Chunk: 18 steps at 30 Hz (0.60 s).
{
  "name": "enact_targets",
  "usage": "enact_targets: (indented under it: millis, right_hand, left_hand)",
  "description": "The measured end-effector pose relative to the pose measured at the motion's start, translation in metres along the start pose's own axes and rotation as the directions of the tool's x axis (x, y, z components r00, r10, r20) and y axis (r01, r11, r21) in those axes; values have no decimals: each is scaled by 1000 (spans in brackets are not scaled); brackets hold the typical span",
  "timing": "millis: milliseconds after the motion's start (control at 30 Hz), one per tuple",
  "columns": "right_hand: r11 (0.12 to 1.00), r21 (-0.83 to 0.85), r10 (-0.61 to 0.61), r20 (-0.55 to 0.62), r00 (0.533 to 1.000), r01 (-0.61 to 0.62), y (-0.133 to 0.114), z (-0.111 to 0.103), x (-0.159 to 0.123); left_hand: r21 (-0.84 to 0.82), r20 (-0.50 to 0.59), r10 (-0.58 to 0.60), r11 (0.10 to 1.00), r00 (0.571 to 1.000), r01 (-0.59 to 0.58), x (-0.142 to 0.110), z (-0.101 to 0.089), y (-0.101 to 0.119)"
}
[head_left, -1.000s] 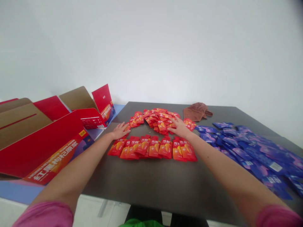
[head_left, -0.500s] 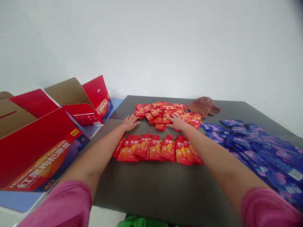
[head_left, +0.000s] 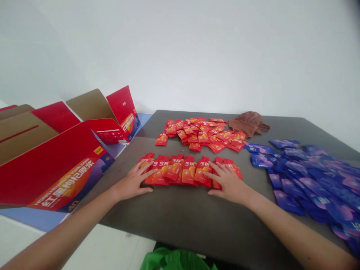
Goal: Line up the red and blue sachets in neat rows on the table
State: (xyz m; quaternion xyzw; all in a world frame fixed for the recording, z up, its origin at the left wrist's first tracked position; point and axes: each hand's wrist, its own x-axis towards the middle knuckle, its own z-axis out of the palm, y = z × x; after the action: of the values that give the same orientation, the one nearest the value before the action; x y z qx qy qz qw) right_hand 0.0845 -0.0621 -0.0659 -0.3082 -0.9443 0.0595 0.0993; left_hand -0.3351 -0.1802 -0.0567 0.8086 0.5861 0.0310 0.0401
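A row of several red pouches [head_left: 174, 168] with orange fruit prints lies on the dark table [head_left: 180, 210], the pouches overlapping side by side. At the row's left end my left hand [head_left: 135, 182] rests with its fingers spread over the pouches there. My right hand [head_left: 225, 180] lies over the right end, fingers also apart and partly covering the pouches under it. Neither hand is closed round a pouch. Beyond the row, a loose pile of the same red pouches [head_left: 204, 133] is heaped on the table.
Blue and purple pouches [head_left: 315, 176] are strewn across the table's right side. A brown cloth [head_left: 249, 123] lies crumpled behind the red pile. To the left stand open red cartons, one near [head_left: 67, 168] and one farther back [head_left: 108, 129]. Something green [head_left: 177, 259] shows below the table's front edge.
Both hands have drawn back from the red pile to the two ends of the front row. The view has shifted slightly.
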Motion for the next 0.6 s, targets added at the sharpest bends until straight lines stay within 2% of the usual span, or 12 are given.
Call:
enact_targets:
  millis: [133, 300, 467, 600]
  right_hand:
    - [999, -48, -11, -11, 1000, 11, 3, 10, 14]
    - [997, -77, -18, -10, 1000, 17, 10, 12, 28]
    - [999, -49, 8, -4, 1000, -8, 6, 4, 28]
    - [998, 8, -54, -58, 997, 55, -18, -8, 38]
  left_hand:
    - [6, -85, 9, 1000, 996, -9, 10, 8, -2]
    - [-8, -142, 49, 999, 989, -51, 27, 6, -14]
    - [15, -42, 8, 1000, 999, -7, 30, -2, -16]
    - [5, -1, -4, 1000, 1000, 4, 23, -8, -22]
